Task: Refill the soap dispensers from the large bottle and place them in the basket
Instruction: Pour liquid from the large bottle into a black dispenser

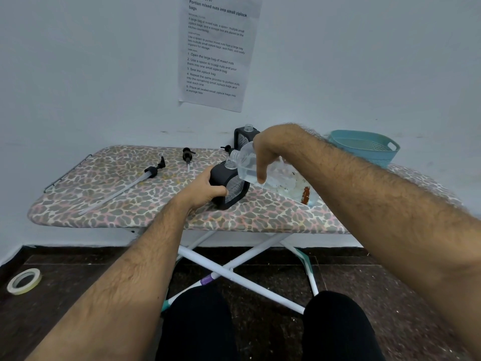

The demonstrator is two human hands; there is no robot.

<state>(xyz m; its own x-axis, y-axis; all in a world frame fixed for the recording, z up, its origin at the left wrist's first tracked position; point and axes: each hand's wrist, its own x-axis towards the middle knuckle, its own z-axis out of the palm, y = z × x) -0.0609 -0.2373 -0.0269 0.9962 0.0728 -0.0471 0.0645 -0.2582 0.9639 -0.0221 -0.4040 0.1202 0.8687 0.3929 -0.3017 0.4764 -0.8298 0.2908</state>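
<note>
Right hand [265,155] grips the tilted large bottle [273,175], its mouth over the dispenser [229,185]. Left hand [205,190] grips that dispenser on the ironing board [104,194].

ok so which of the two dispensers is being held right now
The near dispenser, gripped by the left hand under the tilted large bottle. The far dispenser stands untouched by the wall.

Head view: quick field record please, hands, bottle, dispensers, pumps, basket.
left hand: grips near dispenser, upright on ironing board
right hand: holds large bottle, tilted, mouth at dispenser neck
far dispenser: open neck, by wall
pumps: three lying loose; longest at left
basket: teal, right end; inside not fully visible
</note>
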